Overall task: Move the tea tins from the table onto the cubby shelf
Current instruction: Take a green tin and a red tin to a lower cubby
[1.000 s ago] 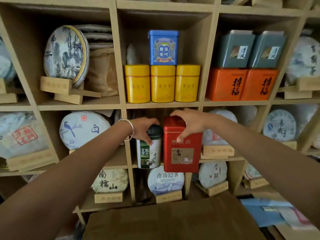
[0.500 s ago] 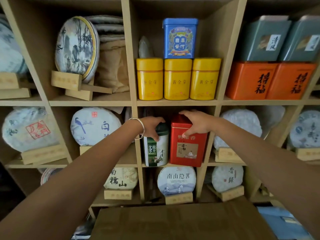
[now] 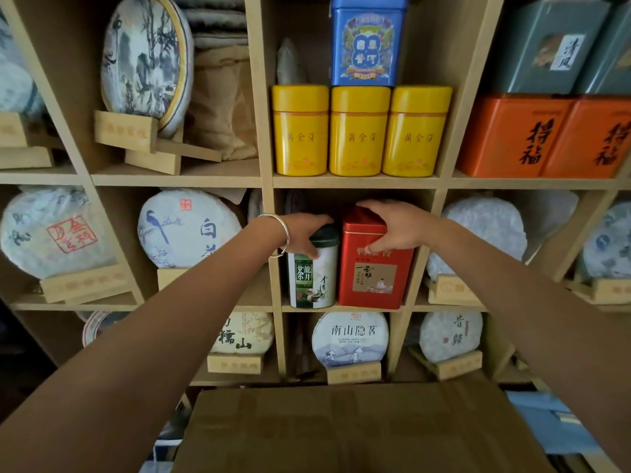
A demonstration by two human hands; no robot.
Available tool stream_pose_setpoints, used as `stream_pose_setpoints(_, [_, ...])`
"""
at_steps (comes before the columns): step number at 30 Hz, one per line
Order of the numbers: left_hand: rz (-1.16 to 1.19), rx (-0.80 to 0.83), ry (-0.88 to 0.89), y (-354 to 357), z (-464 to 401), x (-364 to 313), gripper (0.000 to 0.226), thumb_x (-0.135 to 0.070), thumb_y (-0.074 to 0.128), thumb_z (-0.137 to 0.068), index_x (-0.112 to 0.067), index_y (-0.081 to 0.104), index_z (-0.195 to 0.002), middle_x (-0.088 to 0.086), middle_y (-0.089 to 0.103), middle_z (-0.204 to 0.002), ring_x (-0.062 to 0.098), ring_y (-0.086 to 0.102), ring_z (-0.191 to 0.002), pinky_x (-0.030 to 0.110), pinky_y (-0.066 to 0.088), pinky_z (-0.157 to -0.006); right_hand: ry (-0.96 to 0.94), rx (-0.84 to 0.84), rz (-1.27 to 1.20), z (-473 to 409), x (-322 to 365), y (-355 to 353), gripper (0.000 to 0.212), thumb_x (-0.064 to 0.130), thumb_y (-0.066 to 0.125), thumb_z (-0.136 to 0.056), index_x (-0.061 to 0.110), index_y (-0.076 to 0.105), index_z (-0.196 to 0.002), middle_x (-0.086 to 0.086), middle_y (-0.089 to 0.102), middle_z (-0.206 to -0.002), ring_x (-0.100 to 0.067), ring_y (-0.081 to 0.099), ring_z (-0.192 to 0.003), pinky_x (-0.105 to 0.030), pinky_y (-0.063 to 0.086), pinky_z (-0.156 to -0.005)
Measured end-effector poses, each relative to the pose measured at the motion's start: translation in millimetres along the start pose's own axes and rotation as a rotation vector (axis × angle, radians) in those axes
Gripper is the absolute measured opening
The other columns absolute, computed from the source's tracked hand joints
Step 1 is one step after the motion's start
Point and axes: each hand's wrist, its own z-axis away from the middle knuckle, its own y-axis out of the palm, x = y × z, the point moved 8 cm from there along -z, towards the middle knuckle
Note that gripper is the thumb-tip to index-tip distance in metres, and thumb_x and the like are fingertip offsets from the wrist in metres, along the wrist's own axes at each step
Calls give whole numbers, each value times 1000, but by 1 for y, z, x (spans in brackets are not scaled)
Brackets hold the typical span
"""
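A green-and-white round tea tin (image 3: pixel 312 279) with a dark lid stands in the middle cubby of the wooden cubby shelf (image 3: pixel 355 181). My left hand (image 3: pixel 305 235), with a silver bracelet on the wrist, grips its lid from above. Right beside it stands a red square tea tin (image 3: pixel 372 268), touching the round one. My right hand (image 3: pixel 397 225) holds the red tin's top, thumb on the front face. Both tins rest on the cubby's floor board.
The cubby above holds three yellow tins (image 3: pixel 360 131) with a blue tin (image 3: pixel 367 40) on top. Orange tins (image 3: pixel 546 136) and grey tins (image 3: pixel 553 46) fill the right cubby. Wrapped tea cakes (image 3: pixel 187 227) on wooden stands fill the other cubbies. A brown cardboard box (image 3: pixel 341 428) lies below my arms.
Both tins have gone from the cubby's front edge deeper into the cubby and now stand on its board. My hands keep their hold, and the view has moved closer to the shelf.
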Motion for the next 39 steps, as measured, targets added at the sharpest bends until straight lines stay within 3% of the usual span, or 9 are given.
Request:
stream_pose_setpoints(13, [12, -29, 17, 1, -5, 0, 77, -16, 68, -81, -10, 28, -146, 16, 46, -136, 29, 49, -119, 32, 43, -98, -50, -74, 70, 6, 5, -2, 100, 44, 79, -67, 24, 26, -149, -13, 49, -135, -28, 51, -119, -30, 42, -95])
stream_pose_setpoints(19, [45, -361, 7, 0, 17, 0, 76, -17, 71, -73, -11, 38, -142, 17, 41, -138, 31, 44, -124, 34, 39, -104, -87, -224, 314, 25, 17, -7, 95, 63, 64, -73, 18, 28, -148, -12, 39, -144, -31, 40, -129, -39, 33, -108])
stream_pose_setpoints(23, [52, -478, 50, 10, 37, -2, 63, -13, 68, -77, -11, 47, -136, 12, 48, -133, 30, 45, -122, 35, 37, -105, -94, -346, 293, 49, 14, -8, 76, 51, 61, -82, 12, 37, -143, -14, 46, -135, -31, 45, -121, -40, 41, -99])
stream_pose_setpoints(26, [5, -513, 61, 13, 40, -4, 57, -7, 62, -80, -10, 48, -136, 12, 51, -132, 30, 48, -121, 33, 35, -104, -82, -335, 227, 56, 9, -5, 66, 38, 61, -88, 13, 38, -144, -13, 47, -133, -31, 45, -120, -38, 41, -96])
stream_pose_setpoints(39, [-41, -466, 46, 9, 34, -5, 54, -6, 63, -81, -10, 48, -133, 12, 49, -132, 31, 49, -119, 34, 34, -102, -68, -323, 144, 54, 6, -4, 61, 28, 63, -88, 13, 39, -143, -12, 47, -131, -30, 47, -120, -35, 40, -96])
